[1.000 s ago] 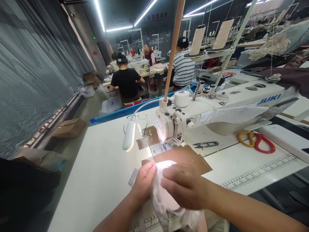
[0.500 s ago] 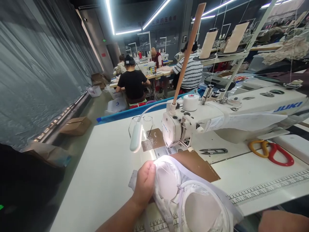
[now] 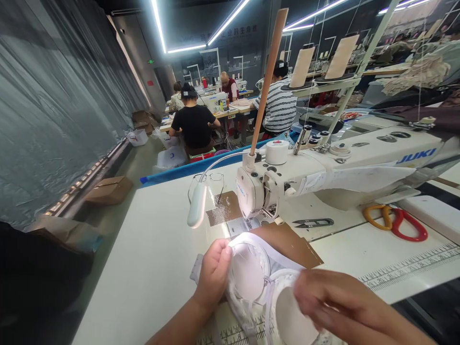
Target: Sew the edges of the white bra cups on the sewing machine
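A white bra with two moulded cups lies over the near edge of the sewing table, inner side of the cups up. My left hand is closed on the outer edge of the left cup, thumb on top. Over the right cup is my right hand, its fingers curled together at the cup's upper outer edge and slightly blurred. It covers the band on that side. Just beyond the bra stands the head of a white sewing machine, its needle area lit.
A small lamp on a bent neck hangs left of the machine, near eyeglasses. Thread snips and scissors with yellow and red handles lie right. A printed ruler runs along the front. Co-workers sit beyond.
My right hand has come in from the lower right edge onto the right cup. My left hand keeps its hold on the left cup. The view has shifted slightly.
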`<control>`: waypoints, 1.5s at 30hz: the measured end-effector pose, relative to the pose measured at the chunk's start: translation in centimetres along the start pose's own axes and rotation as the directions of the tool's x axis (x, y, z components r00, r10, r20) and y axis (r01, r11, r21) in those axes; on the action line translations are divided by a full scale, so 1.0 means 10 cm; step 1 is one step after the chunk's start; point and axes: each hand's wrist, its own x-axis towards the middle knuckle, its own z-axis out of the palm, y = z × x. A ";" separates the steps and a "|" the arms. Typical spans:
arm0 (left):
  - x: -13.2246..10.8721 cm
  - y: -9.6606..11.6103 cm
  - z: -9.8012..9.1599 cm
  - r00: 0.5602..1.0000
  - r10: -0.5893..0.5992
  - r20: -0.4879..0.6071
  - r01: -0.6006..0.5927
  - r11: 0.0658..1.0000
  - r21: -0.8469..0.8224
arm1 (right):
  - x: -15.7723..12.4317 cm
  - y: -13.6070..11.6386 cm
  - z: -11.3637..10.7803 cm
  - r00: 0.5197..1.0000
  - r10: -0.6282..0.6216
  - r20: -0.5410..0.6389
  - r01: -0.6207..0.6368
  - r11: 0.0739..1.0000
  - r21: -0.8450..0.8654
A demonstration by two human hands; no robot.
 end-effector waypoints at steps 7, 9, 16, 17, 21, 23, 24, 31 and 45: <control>0.02 0.00 -0.03 0.998 -0.007 0.066 0.009 1.000 -0.021 | 0.48 0.26 0.37 0.999 0.035 0.020 -0.032 0.991 -0.133; 0.03 0.00 -0.04 0.997 0.000 0.079 0.000 1.000 0.004 | 0.50 0.30 0.45 0.999 -0.036 -0.010 0.034 0.988 -0.153; 0.04 0.00 -0.05 0.996 -0.063 0.059 0.064 0.998 -0.001 | 0.51 0.32 0.47 0.989 -0.145 0.009 0.145 0.977 -0.155; 0.04 -0.01 -0.05 0.996 -0.068 0.054 0.068 0.998 -0.006 | 0.51 0.33 0.48 0.988 -0.152 0.010 0.152 0.975 -0.161; 0.04 -0.02 -0.06 0.996 -0.079 0.042 0.080 0.996 -0.028 | 0.52 0.37 0.50 0.985 -0.175 0.004 0.173 0.968 -0.183; 0.04 -0.02 -0.06 0.995 -0.088 0.043 0.089 0.995 -0.040 | 0.52 0.36 0.50 0.982 -0.186 -0.002 0.182 0.963 -0.198; 0.04 -0.03 -0.06 0.995 -0.092 0.044 0.094 0.995 -0.046 | 0.53 0.36 0.50 0.981 -0.193 -0.002 0.189 0.960 -0.206; 0.03 -0.04 -0.06 0.992 -0.109 0.058 0.113 0.990 -0.082 | 0.52 0.34 0.50 0.975 -0.222 -0.015 0.211 0.943 -0.256; 0.01 0.04 -0.03 0.999 -0.036 0.036 0.036 0.999 0.000 | 0.47 0.37 0.65 0.965 -0.237 -0.114 0.190 0.929 -0.318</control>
